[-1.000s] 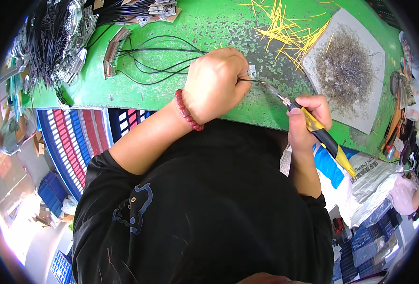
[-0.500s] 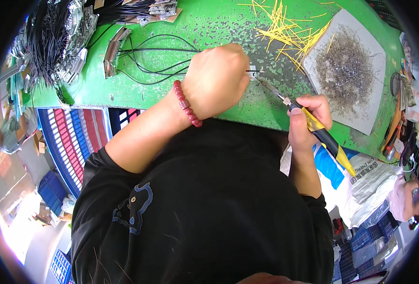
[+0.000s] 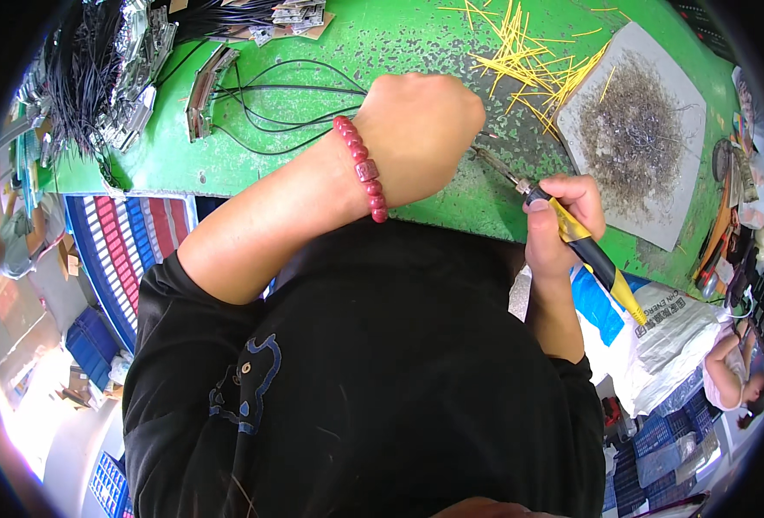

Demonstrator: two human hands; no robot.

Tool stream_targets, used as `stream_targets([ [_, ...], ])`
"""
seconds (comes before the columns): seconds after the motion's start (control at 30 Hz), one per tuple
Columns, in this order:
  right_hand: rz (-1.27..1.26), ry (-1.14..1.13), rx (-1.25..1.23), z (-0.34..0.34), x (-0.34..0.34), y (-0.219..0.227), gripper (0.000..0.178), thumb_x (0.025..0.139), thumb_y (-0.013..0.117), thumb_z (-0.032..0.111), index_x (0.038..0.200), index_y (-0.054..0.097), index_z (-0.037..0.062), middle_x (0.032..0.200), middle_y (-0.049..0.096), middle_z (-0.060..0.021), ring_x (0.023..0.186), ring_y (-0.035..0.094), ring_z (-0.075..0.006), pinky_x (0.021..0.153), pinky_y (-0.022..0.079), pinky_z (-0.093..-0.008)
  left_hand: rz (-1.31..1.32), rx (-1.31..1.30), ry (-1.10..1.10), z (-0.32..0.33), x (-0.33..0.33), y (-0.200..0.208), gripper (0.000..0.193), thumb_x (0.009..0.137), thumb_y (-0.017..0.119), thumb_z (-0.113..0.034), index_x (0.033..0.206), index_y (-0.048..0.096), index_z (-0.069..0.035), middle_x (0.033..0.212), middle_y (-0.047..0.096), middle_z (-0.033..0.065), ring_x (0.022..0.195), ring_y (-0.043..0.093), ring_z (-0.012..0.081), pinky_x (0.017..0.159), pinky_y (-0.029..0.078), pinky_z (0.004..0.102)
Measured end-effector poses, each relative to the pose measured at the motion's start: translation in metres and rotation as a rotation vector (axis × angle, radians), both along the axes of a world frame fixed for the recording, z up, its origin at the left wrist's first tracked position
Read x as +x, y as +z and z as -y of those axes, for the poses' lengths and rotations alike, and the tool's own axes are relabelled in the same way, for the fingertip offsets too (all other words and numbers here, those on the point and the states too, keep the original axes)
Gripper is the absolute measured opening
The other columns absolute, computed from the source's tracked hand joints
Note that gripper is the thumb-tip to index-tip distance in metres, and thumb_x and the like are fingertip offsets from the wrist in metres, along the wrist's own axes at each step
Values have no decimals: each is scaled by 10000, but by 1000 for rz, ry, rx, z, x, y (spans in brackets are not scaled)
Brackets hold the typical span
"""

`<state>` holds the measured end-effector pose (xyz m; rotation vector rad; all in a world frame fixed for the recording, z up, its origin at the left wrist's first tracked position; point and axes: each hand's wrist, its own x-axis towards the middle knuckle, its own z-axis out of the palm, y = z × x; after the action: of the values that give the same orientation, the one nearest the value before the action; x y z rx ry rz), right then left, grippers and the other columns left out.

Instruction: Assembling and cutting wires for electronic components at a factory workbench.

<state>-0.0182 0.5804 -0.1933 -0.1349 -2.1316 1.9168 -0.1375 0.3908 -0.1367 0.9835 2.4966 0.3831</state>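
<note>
Left hand (image 3: 421,138) is fisted, forearm crossing rightward; right hand (image 3: 563,220) is curled closed.

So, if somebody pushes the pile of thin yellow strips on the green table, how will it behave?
The yellow strips look thin and lie loosely crossed, so they would probably scatter rather than slide together. They seem light. Being straight, they are likely somewhat stiff, and the green table looks flat, so they should slide easily.

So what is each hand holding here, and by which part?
The right hand grips a soldering iron by its black-and-yellow handle. The left hand is closed at the iron's tip; what it holds is hidden.
</note>
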Motion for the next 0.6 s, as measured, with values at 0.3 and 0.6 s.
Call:
stream_targets([
  [0.3, -26, 46, 78, 0, -4, 0, 196, 777, 722, 115, 866, 589, 4, 701, 560, 1, 579, 451, -49, 531, 361, -211, 3, 26, 7, 1, 0, 0, 157, 831, 588, -133, 780, 635, 9, 875, 621, 172, 808, 638, 390, 681, 523, 488],
  [0.6, -160, -54, -128, -2, 2, -8, 238, 829, 695, 119, 962, 539, 0, 811, 567, -67, 637, 515, -84, 583, 408, -218, 9, 27, -3, 2, -1, 0, 161, 837, 582, -128, 797, 645, 15, 882, 622, 179, 812, 641, 396, 690, 526, 490],
])
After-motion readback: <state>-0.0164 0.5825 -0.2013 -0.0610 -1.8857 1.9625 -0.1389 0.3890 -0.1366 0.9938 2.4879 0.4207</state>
